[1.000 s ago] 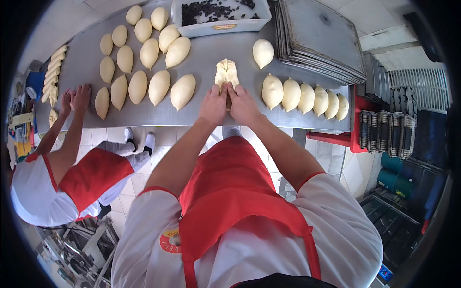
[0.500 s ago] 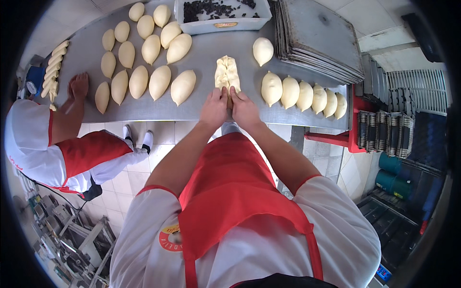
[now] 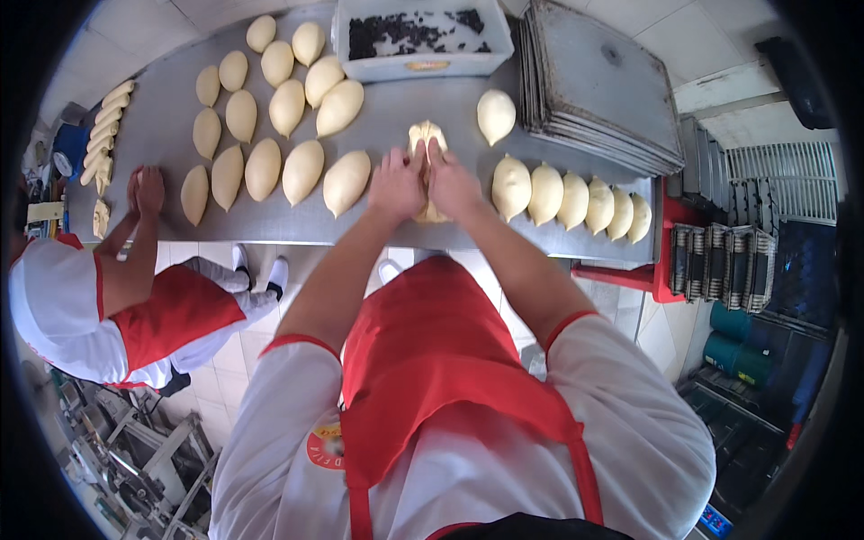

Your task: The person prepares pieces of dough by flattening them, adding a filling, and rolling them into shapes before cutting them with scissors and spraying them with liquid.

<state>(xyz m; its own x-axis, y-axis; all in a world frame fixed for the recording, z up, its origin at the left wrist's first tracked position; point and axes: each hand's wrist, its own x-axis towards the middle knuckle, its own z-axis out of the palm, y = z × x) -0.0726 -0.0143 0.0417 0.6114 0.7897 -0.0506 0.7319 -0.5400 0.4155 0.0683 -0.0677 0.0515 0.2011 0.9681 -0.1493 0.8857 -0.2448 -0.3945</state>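
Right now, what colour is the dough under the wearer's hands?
Pale yellow dough, best in the head view.

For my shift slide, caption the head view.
Left hand and right hand hold a creased dough piece on a metal table, smooth dough ovals on either side.

Your table (image 3: 450, 103) looks like smooth metal with a dull sheen, the stacked trays (image 3: 616, 81) like rougher, stained metal. The bin (image 3: 382, 69) seems cloudy plastic, the dough ovals (image 3: 262, 169) smooth (your folded dough (image 3: 422, 131) looks creased), your apron (image 3: 432, 324) matt cloth.
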